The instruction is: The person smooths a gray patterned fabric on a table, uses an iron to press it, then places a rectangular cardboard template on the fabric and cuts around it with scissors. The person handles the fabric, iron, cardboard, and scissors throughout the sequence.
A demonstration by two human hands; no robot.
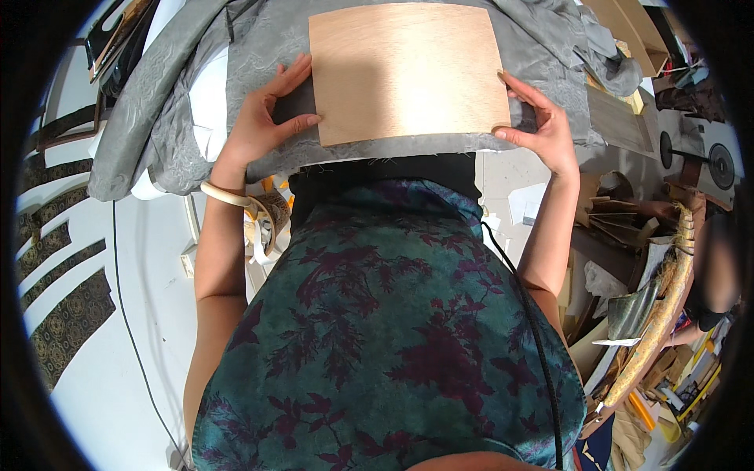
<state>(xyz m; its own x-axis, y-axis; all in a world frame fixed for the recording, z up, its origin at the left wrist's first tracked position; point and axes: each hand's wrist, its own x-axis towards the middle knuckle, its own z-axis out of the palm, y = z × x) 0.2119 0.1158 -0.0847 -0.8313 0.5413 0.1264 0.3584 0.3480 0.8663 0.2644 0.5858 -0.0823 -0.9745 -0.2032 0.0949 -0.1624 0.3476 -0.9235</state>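
Note:
A thin, pale wooden board (408, 74) lies across grey patterned fabric (271, 35) at the top of the view. My left hand (271, 114) grips its left edge, with the fingers higher up along the side and the thumb by the lower left corner. On the opposite side, my right hand (542, 122) holds the right edge, its thumb over the lower right corner and its fingertips at the side. Part of the board is in shadow on the left. Whether it rests fully on the fabric I cannot tell.
Loose grey fabric (137, 133) hangs off the left. A grey-brown panel (624, 118) and a cardboard box (628, 31) stand at the right. A basket (271, 212) sits below my left forearm. Shelves with a long yellowish roll (648, 337) line the right, where another person (715, 275) is partly visible.

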